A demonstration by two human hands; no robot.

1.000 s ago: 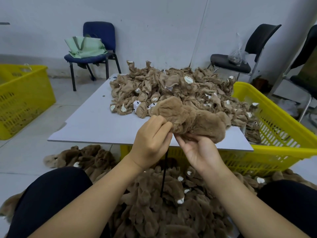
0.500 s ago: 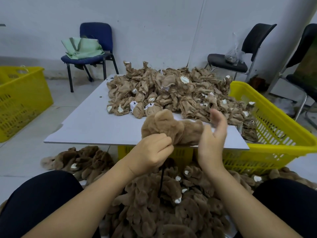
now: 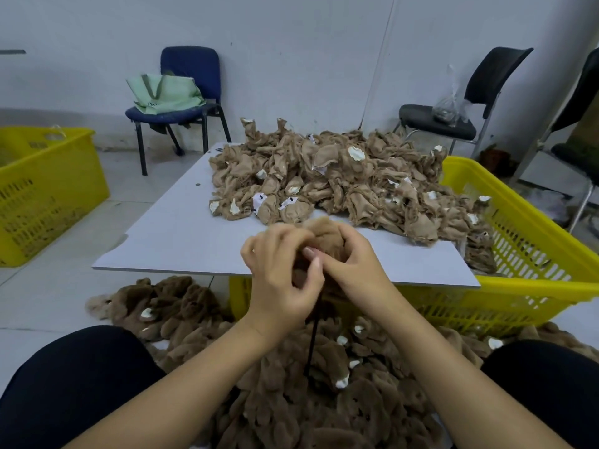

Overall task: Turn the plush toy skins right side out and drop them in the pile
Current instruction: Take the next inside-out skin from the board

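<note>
Held just above the near edge of the grey desk (image 3: 181,241), bunched soft brown furry plush skin (image 3: 325,233), with left hand (image 3: 278,280) and right hand (image 3: 355,267) curled tight around it; light, limp, probably best gripped near its opening.

We held one furry brown skin (image 3: 324,236) bunched between both hands just above the near edge of the white board (image 3: 181,234); our left hand (image 3: 282,283) and right hand (image 3: 353,267) curled round it, fingers touching. Across that board lay the heap of inside-out skins (image 3: 340,179). Below its near edge, between our knees, spread the furry pile (image 3: 291,400), and a thin black rod (image 3: 312,345) stood up toward our hands.
</note>
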